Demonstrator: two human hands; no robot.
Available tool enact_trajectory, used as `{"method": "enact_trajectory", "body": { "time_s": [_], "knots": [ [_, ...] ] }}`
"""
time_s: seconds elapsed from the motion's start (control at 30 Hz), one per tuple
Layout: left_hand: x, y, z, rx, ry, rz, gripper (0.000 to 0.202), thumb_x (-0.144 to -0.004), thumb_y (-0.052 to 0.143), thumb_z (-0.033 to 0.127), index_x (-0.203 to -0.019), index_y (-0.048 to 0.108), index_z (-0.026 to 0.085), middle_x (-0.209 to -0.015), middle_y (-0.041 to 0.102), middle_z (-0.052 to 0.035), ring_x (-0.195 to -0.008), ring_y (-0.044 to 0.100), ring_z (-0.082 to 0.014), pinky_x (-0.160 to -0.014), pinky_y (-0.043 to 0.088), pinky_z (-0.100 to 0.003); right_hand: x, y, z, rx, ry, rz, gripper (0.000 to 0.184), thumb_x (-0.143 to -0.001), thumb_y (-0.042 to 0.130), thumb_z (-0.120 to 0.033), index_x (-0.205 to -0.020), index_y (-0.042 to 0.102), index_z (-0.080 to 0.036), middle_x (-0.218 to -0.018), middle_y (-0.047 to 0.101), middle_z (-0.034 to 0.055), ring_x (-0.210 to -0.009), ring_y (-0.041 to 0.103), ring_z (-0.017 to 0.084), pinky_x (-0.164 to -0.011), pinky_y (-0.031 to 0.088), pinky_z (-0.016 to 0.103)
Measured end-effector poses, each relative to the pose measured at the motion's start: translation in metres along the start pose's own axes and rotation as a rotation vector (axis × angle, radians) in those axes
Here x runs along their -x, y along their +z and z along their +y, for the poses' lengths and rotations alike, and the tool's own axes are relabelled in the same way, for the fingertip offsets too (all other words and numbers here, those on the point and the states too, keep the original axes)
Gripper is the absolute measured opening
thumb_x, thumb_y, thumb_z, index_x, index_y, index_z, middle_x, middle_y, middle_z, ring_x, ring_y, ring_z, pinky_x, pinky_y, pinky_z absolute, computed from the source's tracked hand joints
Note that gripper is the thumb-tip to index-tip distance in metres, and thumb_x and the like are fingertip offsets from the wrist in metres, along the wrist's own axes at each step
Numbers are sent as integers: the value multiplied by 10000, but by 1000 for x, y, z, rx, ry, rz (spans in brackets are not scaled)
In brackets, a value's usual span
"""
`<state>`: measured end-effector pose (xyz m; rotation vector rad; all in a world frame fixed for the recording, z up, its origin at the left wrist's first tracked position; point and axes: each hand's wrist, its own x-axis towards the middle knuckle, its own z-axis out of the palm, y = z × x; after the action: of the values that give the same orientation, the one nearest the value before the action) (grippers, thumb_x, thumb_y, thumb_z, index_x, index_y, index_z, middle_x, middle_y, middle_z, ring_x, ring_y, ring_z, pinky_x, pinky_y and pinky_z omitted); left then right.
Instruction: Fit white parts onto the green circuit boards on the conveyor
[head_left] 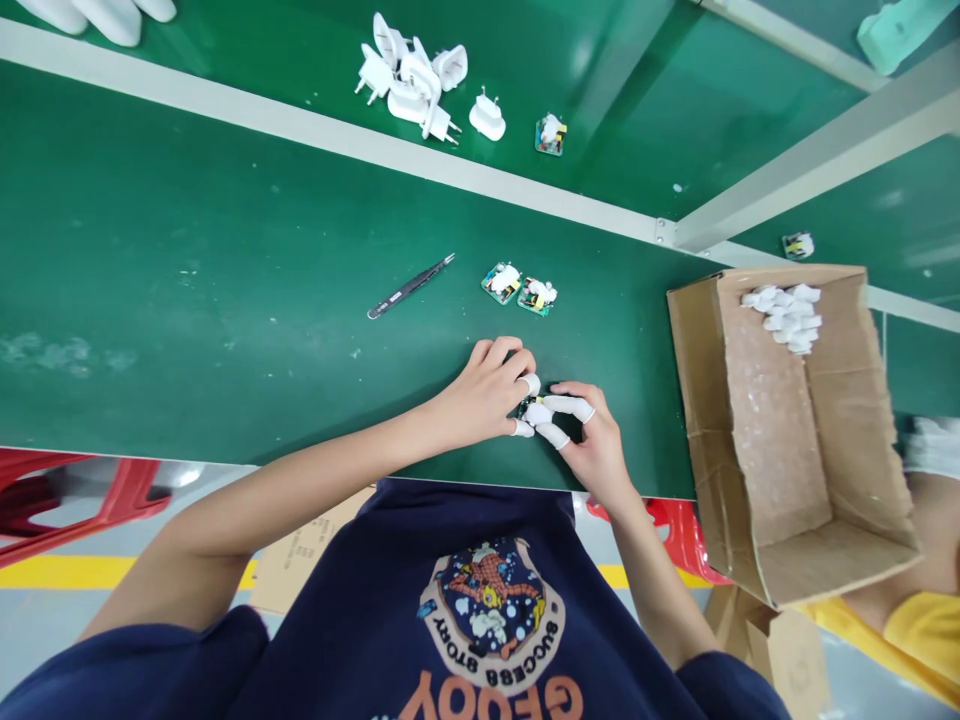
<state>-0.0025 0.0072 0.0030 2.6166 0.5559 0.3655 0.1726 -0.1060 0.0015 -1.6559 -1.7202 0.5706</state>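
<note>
Looks like they're mid-job on a small circuit board [524, 409], left hand [480, 395] and right hand [592, 445] pinched together on it, white finger cots [568, 406] on, tweezers [410, 286] lying on the green bench mat [187, 250].

Head-worn, facing down; hands [484, 392] seemingly close
</note>
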Motion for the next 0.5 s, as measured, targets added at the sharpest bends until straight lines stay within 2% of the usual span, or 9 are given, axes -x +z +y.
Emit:
{"method": "enact_trajectory", "body": {
  "time_s": [0.1,0.2,0.3,0.4,0.5],
  "knots": [
    [0,-1,0,1,-5,-16,199,-774,683,239,-915,619,115,-1104,564,-121,-1149,384,-311,-884,329,-445,1,1,-1,-54,21,6,171,-864,630,-280,-1031,606,-258,-1087,606,65,-1044,578,236,-902,490,455],
    [-1,-2,0,5,-5,-23,211,-780,691,265,-910,615,117,-1102,566,-125,-1145,385,-313,-885,334,-446,1,-1,0,-129,70,-17,248,-875,613,-305,-1118,583,-265,-1131,584,67,-1067,571,233,-918,486,441],
    [0,-1,-1,12,-1,-16,260,-769,714,303,-916,607,117,-1106,560,-128,-1145,384,-315,-888,343,-447,-1,1,-2,-45,122,15,343,-889,580,-316,-1223,517,-263,-1194,534,91,-1125,531,250,-949,461,466],
    [0,0,-2,31,-10,-11,303,-760,728,343,-926,599,125,-1099,557,-123,-1143,383,-315,-894,351,-454,-3,7,-6,43,96,16,303,-905,542,-280,-1205,510,-260,-1242,497,102,-1172,478,262,-987,415,500],
    [0,0,-2,48,-14,-6,291,-759,730,332,-927,593,138,-1094,558,-119,-1141,381,-311,-900,352,-459,-5,11,-9,21,108,18,271,-915,524,-267,-1186,511,-259,-1225,508,95,-1156,478,252,-983,409,489]
  ]
}}
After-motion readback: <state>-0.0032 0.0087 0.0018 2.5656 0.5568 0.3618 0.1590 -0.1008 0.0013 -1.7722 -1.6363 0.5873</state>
